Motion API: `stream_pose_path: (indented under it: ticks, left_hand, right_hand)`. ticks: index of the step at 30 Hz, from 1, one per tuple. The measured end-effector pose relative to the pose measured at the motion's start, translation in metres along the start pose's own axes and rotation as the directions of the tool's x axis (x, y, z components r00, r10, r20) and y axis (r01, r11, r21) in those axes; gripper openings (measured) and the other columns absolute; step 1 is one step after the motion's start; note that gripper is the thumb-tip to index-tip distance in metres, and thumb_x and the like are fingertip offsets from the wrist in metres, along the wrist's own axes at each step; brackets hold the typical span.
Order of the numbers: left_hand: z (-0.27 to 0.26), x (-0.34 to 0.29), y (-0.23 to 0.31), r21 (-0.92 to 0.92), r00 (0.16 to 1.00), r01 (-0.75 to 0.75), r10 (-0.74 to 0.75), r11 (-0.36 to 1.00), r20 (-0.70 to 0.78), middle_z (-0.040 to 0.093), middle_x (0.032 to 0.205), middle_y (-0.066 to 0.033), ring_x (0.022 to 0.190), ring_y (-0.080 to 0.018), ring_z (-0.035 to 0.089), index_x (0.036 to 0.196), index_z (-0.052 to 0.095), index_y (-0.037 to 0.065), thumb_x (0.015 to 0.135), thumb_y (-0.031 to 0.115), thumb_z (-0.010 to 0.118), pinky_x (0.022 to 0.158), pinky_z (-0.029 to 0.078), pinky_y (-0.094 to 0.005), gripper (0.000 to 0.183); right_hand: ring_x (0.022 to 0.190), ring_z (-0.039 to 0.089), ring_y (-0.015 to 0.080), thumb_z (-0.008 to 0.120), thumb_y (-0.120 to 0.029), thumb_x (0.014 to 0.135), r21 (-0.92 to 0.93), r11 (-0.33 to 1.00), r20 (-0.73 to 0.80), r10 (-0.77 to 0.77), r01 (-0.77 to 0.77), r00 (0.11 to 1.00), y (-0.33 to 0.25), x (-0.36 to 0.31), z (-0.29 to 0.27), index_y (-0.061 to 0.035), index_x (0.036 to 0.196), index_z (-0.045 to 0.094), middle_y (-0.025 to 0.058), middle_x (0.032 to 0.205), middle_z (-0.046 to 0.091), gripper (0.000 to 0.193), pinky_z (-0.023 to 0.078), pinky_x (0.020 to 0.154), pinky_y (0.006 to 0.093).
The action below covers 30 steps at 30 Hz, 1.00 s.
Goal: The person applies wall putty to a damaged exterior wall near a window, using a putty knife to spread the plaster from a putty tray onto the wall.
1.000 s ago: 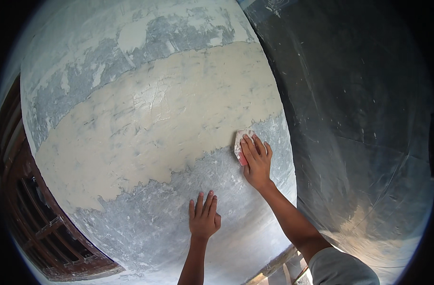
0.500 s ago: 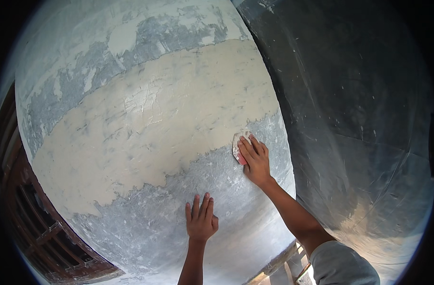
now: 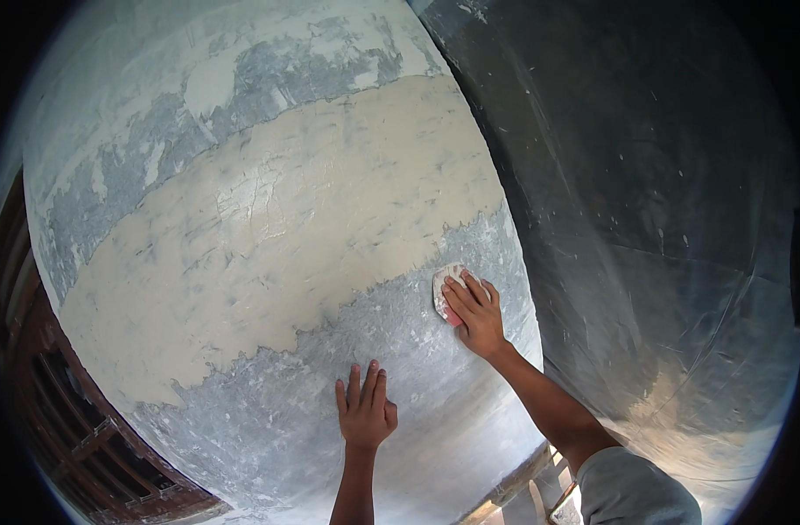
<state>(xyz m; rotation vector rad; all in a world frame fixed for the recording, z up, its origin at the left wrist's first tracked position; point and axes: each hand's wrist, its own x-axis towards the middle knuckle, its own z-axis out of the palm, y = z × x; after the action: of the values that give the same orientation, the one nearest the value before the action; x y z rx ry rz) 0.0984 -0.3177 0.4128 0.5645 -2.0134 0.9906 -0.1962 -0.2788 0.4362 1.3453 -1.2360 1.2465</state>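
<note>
My right hand point(image 3: 476, 315) presses a small flat pad point(image 3: 451, 278) against the grey wall point(image 3: 400, 315), just below the lower edge of a wide cream band of filler point(image 3: 330, 175). The pad is whitish and crusted, with a pink-red part point(image 3: 453, 318) by my thumb. Its underside is hidden. Lower and to the left, my left hand point(image 3: 365, 411) lies flat on the bare grey part with its fingers spread, holding nothing. The cream band has a ragged lower edge and faint grey streaks showing through.
A dark plastic sheet point(image 3: 654, 192) hangs along the wall's right edge. At the lower left is a brown wooden grille point(image 3: 102, 455). Pale timber pieces point(image 3: 522, 490) show at the bottom right. Older white patches point(image 3: 212, 87) mark the upper wall.
My right hand has slid the pad a little down the wall, away from the cream band. My left hand remains flat on the wall. The whole view has shifted slightly.
</note>
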Motion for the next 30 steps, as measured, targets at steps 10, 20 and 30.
stream_pose_path:
  ticks: [10,20,30]
  left_hand:
    - [-0.003,0.0,0.0,-0.019,1.0,0.01,-0.01,1.0,-0.014,0.06,0.144,-0.0066,0.146,-0.0337,0.04,0.122,0.068,0.008,0.084,0.017,0.05,0.122,0.017,-0.0571,0.044]
    - [-0.012,0.006,0.0,-0.044,0.999,0.015,-0.013,0.999,0.037,0.058,0.147,-0.0005,0.142,-0.0274,0.046,0.124,0.068,0.012,0.088,0.021,0.048,0.121,0.023,-0.053,0.043]
    - [-0.031,-0.041,-0.036,-0.011,0.997,-0.071,0.071,0.997,0.028,0.059,0.145,-0.0015,0.143,-0.0295,0.044,0.126,0.066,0.013,0.088,0.022,0.048,0.121,0.02,-0.0545,0.043]
  right_hand:
    - [0.143,0.044,0.0275,0.065,0.004,0.074,0.024,0.999,0.019,0.028,-0.028,0.999,-0.013,0.01,0.003,-0.0168,0.141,0.058,0.0002,0.149,0.054,0.071,0.025,0.115,0.051]
    - [0.144,0.04,0.031,0.062,0.0,0.08,0.103,0.985,-0.031,0.145,-0.141,0.989,-0.098,0.033,0.007,-0.0127,0.143,0.056,0.0034,0.151,0.051,0.064,0.025,0.113,0.0546]
    - [0.142,0.041,0.032,0.063,0.004,0.075,0.091,0.988,-0.049,0.13,-0.125,0.99,-0.131,0.071,0.001,-0.0125,0.142,0.055,0.0036,0.153,0.05,0.069,0.022,0.114,0.055]
